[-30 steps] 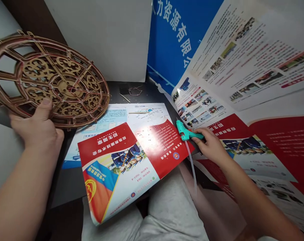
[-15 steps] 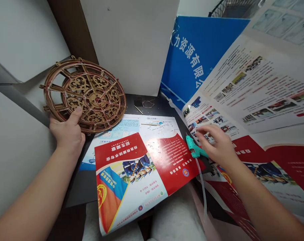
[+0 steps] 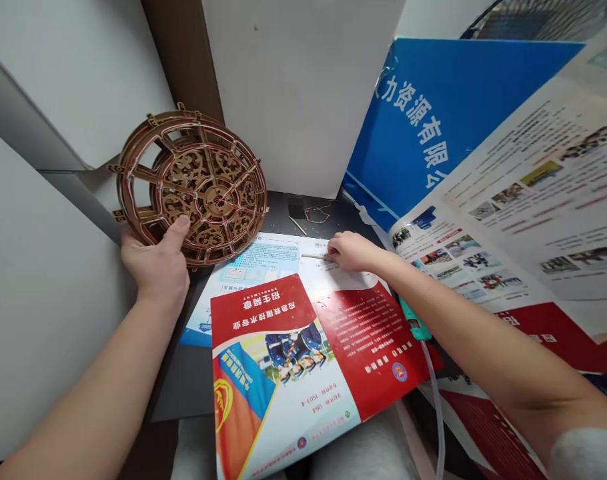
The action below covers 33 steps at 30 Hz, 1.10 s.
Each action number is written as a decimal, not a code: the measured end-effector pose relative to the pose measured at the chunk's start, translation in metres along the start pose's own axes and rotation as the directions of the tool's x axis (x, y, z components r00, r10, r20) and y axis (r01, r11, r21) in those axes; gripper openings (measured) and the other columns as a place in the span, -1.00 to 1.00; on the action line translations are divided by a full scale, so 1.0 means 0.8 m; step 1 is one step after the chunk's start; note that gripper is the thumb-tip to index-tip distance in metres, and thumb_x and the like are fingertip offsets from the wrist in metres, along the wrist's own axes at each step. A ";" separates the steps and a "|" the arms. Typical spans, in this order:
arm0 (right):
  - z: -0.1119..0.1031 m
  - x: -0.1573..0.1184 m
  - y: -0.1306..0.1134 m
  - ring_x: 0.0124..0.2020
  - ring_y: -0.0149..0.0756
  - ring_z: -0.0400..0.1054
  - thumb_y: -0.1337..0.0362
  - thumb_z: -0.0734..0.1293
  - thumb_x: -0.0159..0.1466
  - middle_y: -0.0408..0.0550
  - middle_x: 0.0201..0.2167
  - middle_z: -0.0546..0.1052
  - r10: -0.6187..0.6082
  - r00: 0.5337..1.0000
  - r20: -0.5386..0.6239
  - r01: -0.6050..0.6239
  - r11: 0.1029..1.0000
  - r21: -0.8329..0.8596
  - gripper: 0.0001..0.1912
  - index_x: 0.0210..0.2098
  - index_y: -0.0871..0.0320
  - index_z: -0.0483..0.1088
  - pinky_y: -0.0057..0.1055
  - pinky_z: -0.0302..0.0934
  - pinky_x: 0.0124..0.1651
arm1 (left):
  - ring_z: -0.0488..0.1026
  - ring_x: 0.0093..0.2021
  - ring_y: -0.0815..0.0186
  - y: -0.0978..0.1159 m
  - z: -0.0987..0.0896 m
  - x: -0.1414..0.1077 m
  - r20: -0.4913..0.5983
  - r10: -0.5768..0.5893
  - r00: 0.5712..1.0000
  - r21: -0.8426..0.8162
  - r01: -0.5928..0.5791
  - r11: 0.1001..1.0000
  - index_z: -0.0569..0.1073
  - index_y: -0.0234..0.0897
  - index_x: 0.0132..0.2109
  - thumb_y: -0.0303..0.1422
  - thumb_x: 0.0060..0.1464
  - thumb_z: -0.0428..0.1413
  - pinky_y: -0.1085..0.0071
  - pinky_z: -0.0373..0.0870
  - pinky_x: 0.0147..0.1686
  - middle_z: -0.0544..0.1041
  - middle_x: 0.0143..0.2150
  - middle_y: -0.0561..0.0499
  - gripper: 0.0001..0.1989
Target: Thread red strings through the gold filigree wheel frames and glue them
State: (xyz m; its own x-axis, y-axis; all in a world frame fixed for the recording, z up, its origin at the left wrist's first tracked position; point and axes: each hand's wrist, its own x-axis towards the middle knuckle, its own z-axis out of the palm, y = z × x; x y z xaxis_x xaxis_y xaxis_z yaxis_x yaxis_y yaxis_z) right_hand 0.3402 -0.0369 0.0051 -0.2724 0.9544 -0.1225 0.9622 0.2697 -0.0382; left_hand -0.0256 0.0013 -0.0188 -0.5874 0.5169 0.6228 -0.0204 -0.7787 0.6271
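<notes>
My left hand (image 3: pixel 158 267) is closed on the lower left rim of a round, brown openwork wheel (image 3: pixel 216 200), its thumb on the front face. The wheel has scrollwork panels, spokes and small tabs along its edge, with reddish lines on it. It is held up at a tilt above the table. My right hand (image 3: pixel 351 252) is low over the papers, fingers pinched round one end of a thin pale stick (image 3: pixel 313 257). Under my right forearm lies a teal glue gun (image 3: pixel 416 323), partly hidden, with a clear glue stick (image 3: pixel 436 393) coming out of its back.
A red and white brochure (image 3: pixel 263 320) lies over a printed sheet (image 3: pixel 268 255) on the dark table (image 3: pixel 168 393). Behind are a small stick (image 3: pixel 298 227) and thin looped scraps (image 3: pixel 317 215). White panels (image 3: pixel 293 87), a blue board (image 3: pixel 418 87) and large printed sheets (image 3: pixel 523 220) stand around.
My right hand has moved left from beside the glue gun to the thin stick and closed on it. The view has shifted slightly; my left hand still holds the wheel.
</notes>
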 end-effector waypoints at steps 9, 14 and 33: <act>-0.017 0.107 -0.020 -0.13 -0.02 0.50 0.26 0.28 0.36 0.24 -0.10 0.63 0.224 0.975 0.008 -0.224 0.970 0.091 -0.74 -0.07 0.21 0.54 -0.27 0.26 -0.23 | 0.63 -0.10 0.24 0.015 0.000 -0.002 0.055 0.037 0.998 0.105 -0.042 0.994 0.58 -0.37 -0.04 -0.59 -0.13 0.47 0.17 0.56 0.13 0.67 -0.13 -0.04 -0.54; -0.010 0.161 -0.040 -0.13 0.02 0.53 0.22 0.32 0.35 0.34 -0.10 0.63 0.256 0.962 0.096 -0.264 0.960 0.090 -0.67 -0.04 0.31 0.57 -0.25 0.34 -0.19 | 0.64 -0.08 0.21 0.029 0.000 -0.003 0.092 0.077 0.993 0.206 -0.095 0.974 0.59 -0.32 -0.06 -0.53 -0.07 0.45 0.14 0.57 0.12 0.68 -0.12 -0.02 -0.61; -0.042 0.189 -0.013 0.02 0.24 0.51 0.23 0.45 0.26 0.36 -0.03 0.60 0.415 0.905 0.089 -0.411 0.909 -0.069 -0.66 -0.01 0.25 0.61 -0.01 0.39 -0.02 | 0.62 -0.13 0.14 0.039 -0.021 0.006 -0.001 0.158 0.988 0.517 -0.134 0.845 0.50 -0.16 -0.18 -0.32 -0.13 0.51 0.09 0.58 0.09 0.60 -0.23 0.09 -0.59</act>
State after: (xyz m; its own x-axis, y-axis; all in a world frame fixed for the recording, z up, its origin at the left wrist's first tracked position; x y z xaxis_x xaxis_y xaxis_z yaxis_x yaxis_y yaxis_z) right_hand 0.2891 0.1086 0.0207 0.1529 0.9645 -0.2155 0.9869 -0.1378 0.0837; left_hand -0.0425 -0.0267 -0.0041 -0.5838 0.3876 0.7135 0.4802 -0.5438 0.6883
